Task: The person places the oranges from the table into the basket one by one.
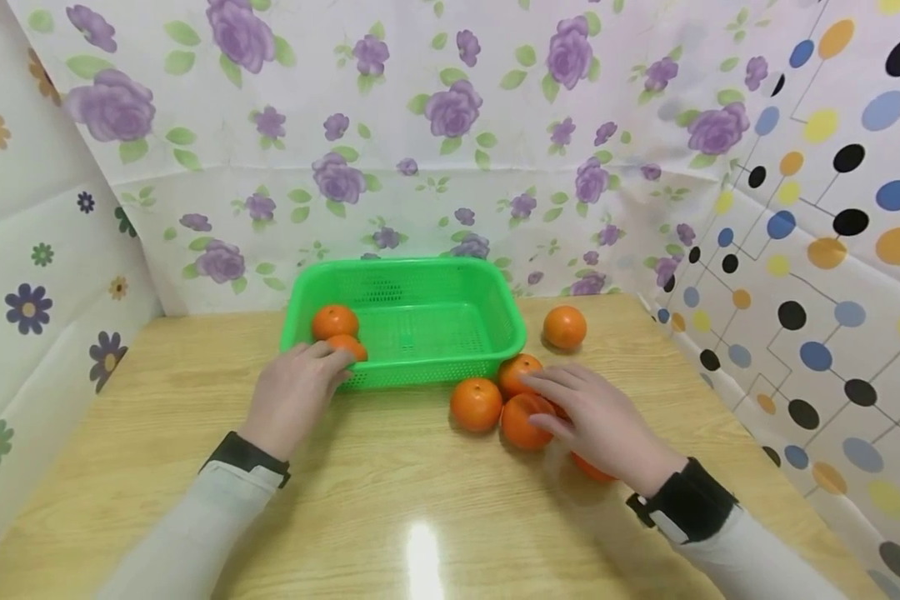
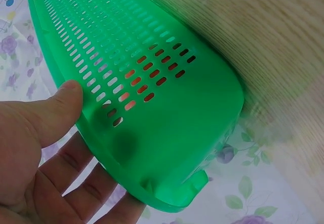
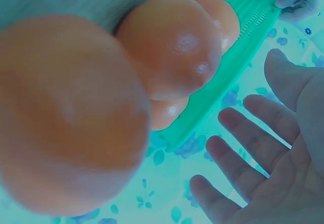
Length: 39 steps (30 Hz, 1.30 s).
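Note:
My left hand [image 1: 296,396] grips the near left rim of a green plastic basket [image 1: 420,372], thumb on the outer wall and fingers reaching over the rim in the left wrist view. Inside, at the left end, sit two oranges; the back orange [image 1: 335,322] shows whole, while the front orange [image 1: 351,347] is partly covered by my fingers. Over a cluster of oranges at the basket's near right corner hovers my right hand [image 1: 600,421], fingers spread and relaxed. Under and beside it lie a middle orange [image 1: 523,423], one at the corner [image 1: 519,372] and one partly hidden below the palm [image 1: 594,468].
Left of the cluster lies another orange [image 1: 476,405]. A lone orange [image 1: 565,327] rests right of the basket. Behind the wooden table [image 1: 375,500] hangs a floral sheet [image 1: 420,167], with a dotted sheet [image 1: 817,292] along the right side.

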Available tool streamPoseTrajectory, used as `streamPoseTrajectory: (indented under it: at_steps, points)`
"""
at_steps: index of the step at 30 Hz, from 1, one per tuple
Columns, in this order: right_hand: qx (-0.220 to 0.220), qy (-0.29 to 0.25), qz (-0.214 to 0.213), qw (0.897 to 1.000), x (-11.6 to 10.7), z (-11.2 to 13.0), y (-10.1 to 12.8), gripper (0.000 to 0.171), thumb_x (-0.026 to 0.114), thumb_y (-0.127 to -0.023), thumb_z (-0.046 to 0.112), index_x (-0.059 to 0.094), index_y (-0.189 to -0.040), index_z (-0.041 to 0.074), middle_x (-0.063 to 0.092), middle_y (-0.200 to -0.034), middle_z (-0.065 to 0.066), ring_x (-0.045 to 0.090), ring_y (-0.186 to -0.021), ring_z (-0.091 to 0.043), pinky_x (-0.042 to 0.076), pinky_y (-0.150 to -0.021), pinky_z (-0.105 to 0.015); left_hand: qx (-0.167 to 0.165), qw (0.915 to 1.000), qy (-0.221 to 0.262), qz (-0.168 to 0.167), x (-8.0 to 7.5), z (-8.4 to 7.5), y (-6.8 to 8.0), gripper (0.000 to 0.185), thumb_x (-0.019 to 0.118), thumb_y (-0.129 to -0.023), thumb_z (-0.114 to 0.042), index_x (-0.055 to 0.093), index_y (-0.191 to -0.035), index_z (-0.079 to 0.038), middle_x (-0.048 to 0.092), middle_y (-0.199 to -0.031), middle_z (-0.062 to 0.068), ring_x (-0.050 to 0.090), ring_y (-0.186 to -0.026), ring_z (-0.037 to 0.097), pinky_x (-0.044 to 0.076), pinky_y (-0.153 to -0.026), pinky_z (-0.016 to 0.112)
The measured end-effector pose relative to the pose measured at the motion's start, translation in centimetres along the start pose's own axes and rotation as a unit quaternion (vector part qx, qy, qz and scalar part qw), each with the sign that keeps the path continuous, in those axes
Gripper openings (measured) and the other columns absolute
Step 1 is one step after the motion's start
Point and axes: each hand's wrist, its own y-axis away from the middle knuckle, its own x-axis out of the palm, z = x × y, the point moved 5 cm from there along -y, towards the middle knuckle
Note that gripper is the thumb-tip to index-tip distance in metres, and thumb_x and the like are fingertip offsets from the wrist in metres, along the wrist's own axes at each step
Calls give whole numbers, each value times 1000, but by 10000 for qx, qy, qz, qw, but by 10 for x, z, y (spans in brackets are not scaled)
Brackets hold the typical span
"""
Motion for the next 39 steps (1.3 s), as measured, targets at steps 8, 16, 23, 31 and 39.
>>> streamPoseTrajectory:
  at_steps: [8,16,23,31,39]
  points:
    - [179,108,-218,9995,-3,-7,29,51,81,-87,36,67,-132,19,66,-128,3,61,-117,-21,48,-101,-47,-15,10000,-22,25,0,0,-1,24,84,-82,-18,71,-103,-21,70,-95,-1,56,-76,25,48,-63,36]
    - [492,145,-79,9987,-5,-12,52,51,79,-87,43,67,-132,22,66,-129,4,60,-120,-22,48,-100,-48,-8,10000,-55,22,0,0,0,25,85,-81,-17,72,-102,-21,70,-94,0,56,-76,25,48,-63,36]
    - [590,103,-61,9982,-2,-15,62,56,84,-82,40,67,-132,24,63,-133,2,58,-120,-22,51,-96,-48,13,10000,-78,10,1,-1,0,26,85,-81,-16,72,-102,-21,70,-94,0,56,-75,24,48,-63,35]
    - [613,110,5,9981,1,-17,66,59,86,-79,41,67,-133,25,61,-134,-1,60,-117,-22,53,-92,-48,8,10000,-59,28,1,-1,2,25,84,-82,-15,70,-102,-20,68,-93,0,55,-74,24,48,-63,36]
    - [721,79,93,9973,3,-21,71,66,88,-78,38,63,-137,24,58,-138,-3,58,-120,-25,54,-90,-51,63,10000,-53,5,1,-2,2,23,83,-84,-17,69,-103,-21,69,-92,0,55,-74,24,48,-63,36]
